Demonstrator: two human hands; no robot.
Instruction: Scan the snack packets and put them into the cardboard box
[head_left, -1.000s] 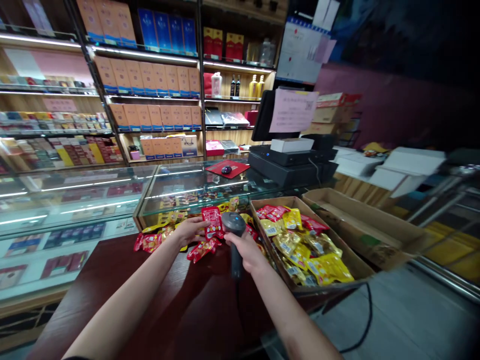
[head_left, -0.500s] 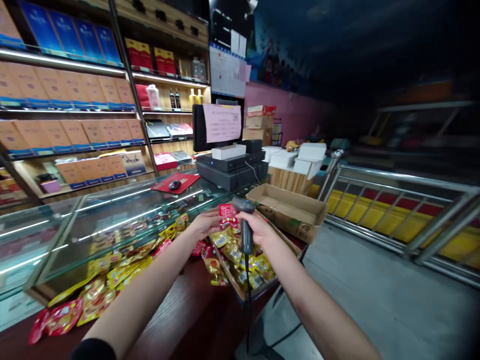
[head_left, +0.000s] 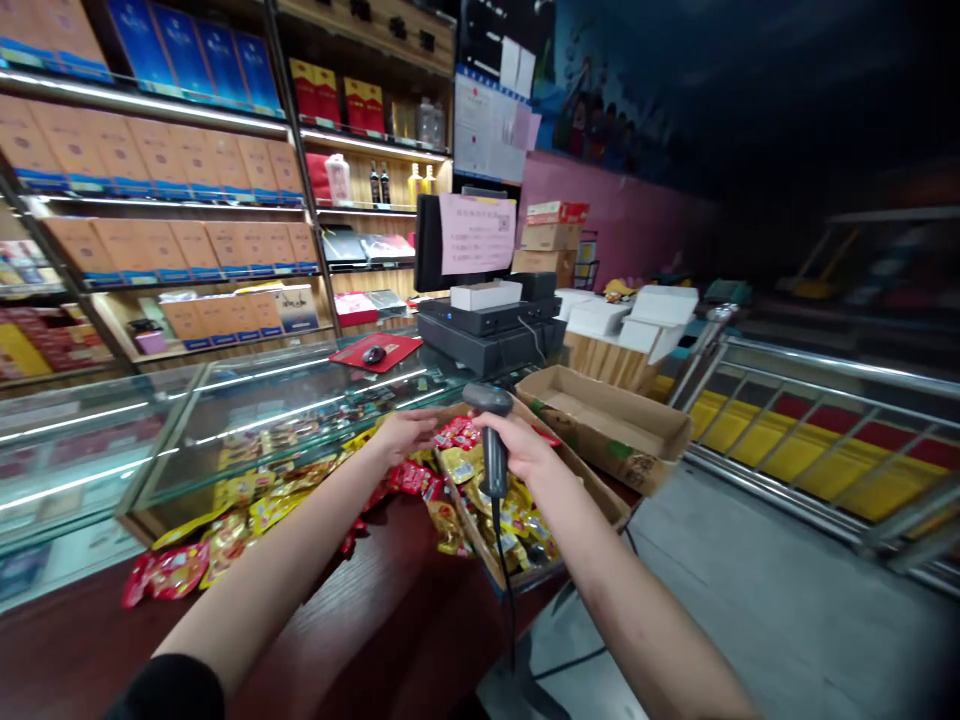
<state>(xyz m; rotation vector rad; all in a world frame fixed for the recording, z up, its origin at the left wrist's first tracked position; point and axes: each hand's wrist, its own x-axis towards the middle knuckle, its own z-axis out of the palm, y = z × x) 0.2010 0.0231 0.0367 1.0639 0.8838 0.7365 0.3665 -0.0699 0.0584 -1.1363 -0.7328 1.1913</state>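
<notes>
My right hand is wrapped around the handle of a dark handheld barcode scanner, whose cable hangs down. My left hand is open, fingers stretched toward the red snack packets at the far end of a cardboard box. Yellow snack packets fill the nearer part of that box, under the scanner. Left of it, a row of yellow packets and red packets lies along the counter, partly hidden by my left forearm.
A second cardboard box stands behind the first. Beyond are a glass display case, a red mouse pad and a monitor with a paper sheet. Boxed goods line the shelves at left. A metal railing runs at right.
The red packet between my hands has left my left fingers, and red packets now show in the box's far end. My view has turned left. The scanner stays in my right hand.
</notes>
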